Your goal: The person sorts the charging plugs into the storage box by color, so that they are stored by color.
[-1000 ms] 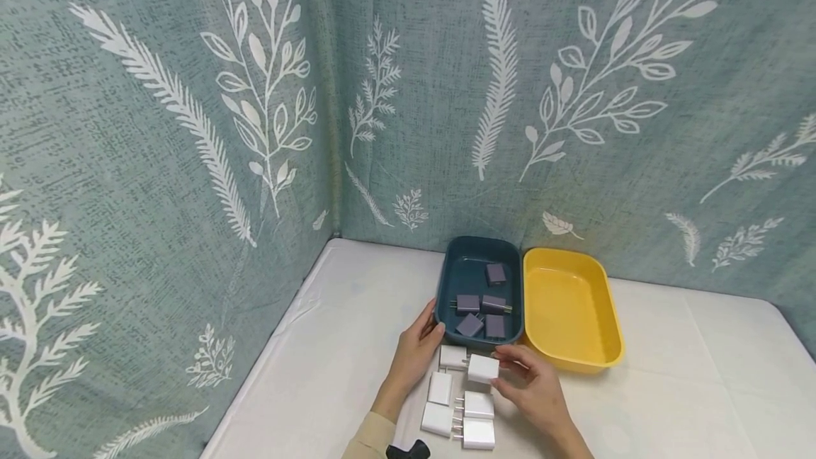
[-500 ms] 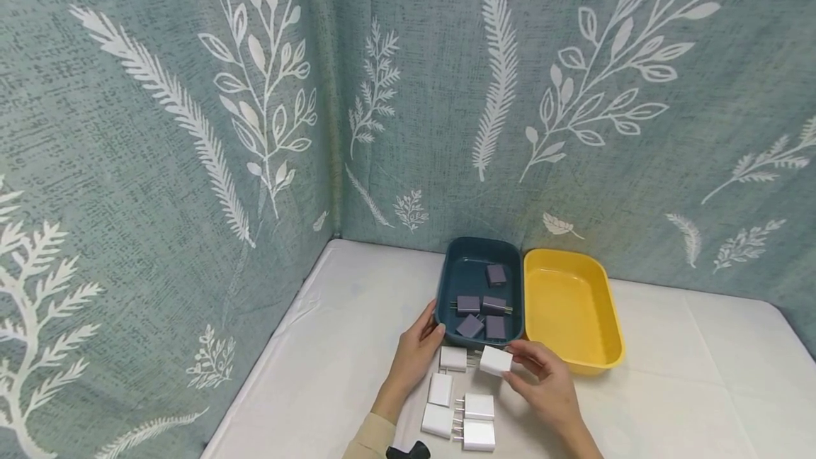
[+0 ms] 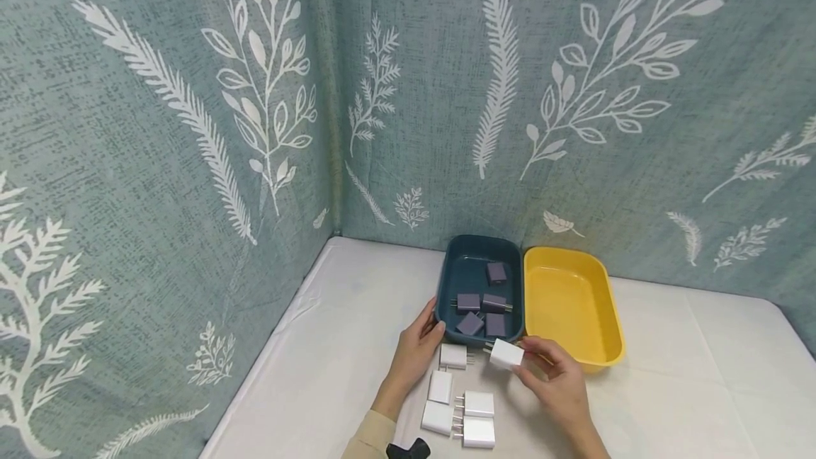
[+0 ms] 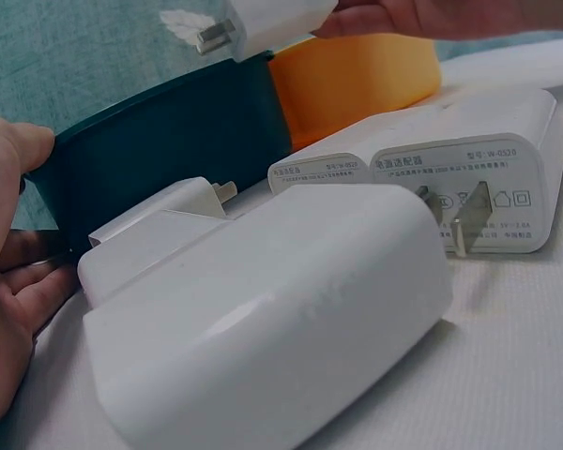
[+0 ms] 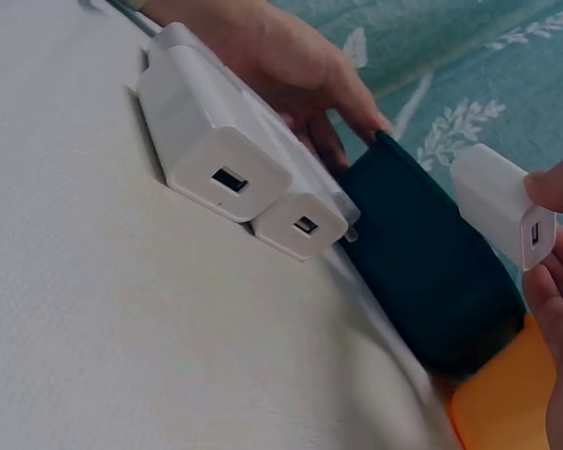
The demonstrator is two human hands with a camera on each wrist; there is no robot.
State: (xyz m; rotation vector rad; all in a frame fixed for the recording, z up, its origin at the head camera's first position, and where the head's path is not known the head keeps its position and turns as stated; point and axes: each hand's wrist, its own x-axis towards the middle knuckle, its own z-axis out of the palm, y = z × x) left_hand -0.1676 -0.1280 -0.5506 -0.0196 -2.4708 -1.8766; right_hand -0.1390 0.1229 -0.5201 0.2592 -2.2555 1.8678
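In the head view my left hand (image 3: 413, 353) grips the near left corner of a dark blue tray (image 3: 468, 275); the thumb lies at its front wall. Several dark purple charger plugs (image 3: 468, 303) lie inside that tray. My right hand (image 3: 562, 381) pinches a white charger plug (image 3: 506, 354) between thumb and fingers, lifted near the tray's front edge. Its metal prongs point left, as the left wrist view also shows, and its USB port faces the palm side in the right wrist view. Several more white chargers (image 3: 479, 404) lie on the table in two rough columns between my hands.
A yellow tray (image 3: 570, 303) with nothing in it stands against the blue one's right side. White cloth covers the table (image 3: 688, 367). Leaf-patterned curtains (image 3: 421, 91) rise behind and at the left. A small black object (image 3: 409, 449) shows at the bottom edge.
My right hand has carried the white charger rightward and slightly away from me, off the group on the table and toward the yellow tray's near corner. The left hand has stayed at the blue tray.
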